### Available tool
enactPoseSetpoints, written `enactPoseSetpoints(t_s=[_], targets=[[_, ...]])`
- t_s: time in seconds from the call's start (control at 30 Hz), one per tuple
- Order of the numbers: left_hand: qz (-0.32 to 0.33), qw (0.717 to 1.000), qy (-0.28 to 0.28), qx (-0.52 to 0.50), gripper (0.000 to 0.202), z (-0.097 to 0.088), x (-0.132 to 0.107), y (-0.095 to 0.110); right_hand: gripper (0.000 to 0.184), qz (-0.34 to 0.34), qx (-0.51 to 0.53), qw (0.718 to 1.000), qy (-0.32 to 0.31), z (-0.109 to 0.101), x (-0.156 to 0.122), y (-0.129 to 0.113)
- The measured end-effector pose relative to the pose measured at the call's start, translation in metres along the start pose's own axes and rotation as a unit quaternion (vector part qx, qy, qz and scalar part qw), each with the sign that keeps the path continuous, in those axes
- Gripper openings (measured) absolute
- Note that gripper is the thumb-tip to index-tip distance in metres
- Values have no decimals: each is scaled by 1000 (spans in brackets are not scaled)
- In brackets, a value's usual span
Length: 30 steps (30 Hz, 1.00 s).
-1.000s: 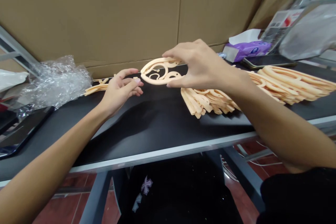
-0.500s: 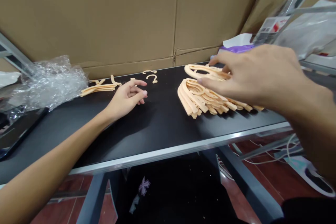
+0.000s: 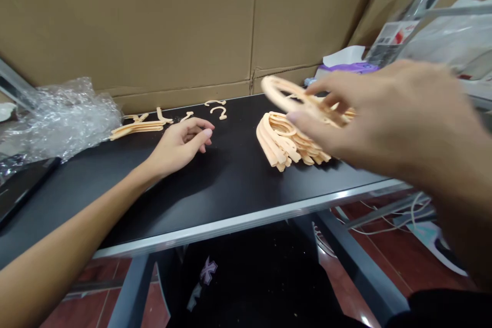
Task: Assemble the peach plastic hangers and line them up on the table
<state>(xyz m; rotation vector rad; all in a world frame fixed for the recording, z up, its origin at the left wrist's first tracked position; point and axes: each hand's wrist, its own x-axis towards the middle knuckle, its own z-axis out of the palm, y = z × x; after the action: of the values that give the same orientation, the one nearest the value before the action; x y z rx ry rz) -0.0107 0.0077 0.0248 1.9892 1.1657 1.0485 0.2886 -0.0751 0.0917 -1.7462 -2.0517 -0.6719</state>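
Note:
My right hand (image 3: 388,113) pinches a peach plastic hanger piece (image 3: 277,93) between thumb and fingers, a little above a stack of the same pieces (image 3: 274,143). The held piece has a rounded loop at its left end; its far part is hidden behind my fingers. On the left, my left hand (image 3: 182,142) rests over the black table with loosely curled fingers and nothing visible in them. Near it lie two small peach hooks (image 3: 221,112) and several long, narrow hanger arms (image 3: 140,127).
Crumpled clear plastic wrap (image 3: 73,118) and a dark flat device (image 3: 25,184) sit at the left. A large cardboard sheet (image 3: 172,25) stands behind the table (image 3: 230,179). At the back right are a purple packet (image 3: 348,68) and a clear bottle (image 3: 403,25).
My right hand has raised the hanger piece off the stack, its loop now tilted up. The left hand's fingers have drawn slightly closer together. The view has shifted a little.

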Motion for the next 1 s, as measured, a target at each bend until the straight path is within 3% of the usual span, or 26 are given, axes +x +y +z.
enactPoseSetpoints(t_s=[0.17,0.33,0.47,0.57,0.8,1.0], targets=[[21,999,-13,47,56,-3,-1,12,52,-180,99,976,-68,16,-5,-62],[-31,985,-58,158,49,-9,-2,12,34,-239,91,964,-68,30,-12,-98],[-37,974,-63,215,50,-6,-2,1,33,-256,78,958,-108,37,-10,-107],[0,963,-49,266,47,-2,-1,-6,37,-271,65,953,-117,40,-9,-108],[28,960,-42,276,43,0,-2,-13,31,-333,57,938,-73,37,-13,-107],[36,956,5,291,40,-6,-1,-9,27,-303,51,938,-163,33,10,-116]])
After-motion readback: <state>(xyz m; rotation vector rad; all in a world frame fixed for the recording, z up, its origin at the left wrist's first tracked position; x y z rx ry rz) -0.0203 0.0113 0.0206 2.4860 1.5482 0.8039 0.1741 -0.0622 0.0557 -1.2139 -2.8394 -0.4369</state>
